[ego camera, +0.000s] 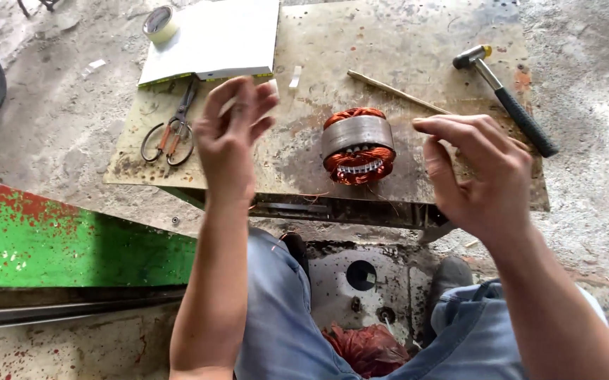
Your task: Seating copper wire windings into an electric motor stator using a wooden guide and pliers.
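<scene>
The motor stator (358, 145), wound with copper wire, lies on its side on the worn board (417, 49), between my two raised hands. My left hand (233, 134) hovers beside it, fingers loosely curled, empty. My right hand (477, 176) hovers opposite, fingertips pinched together.
</scene>
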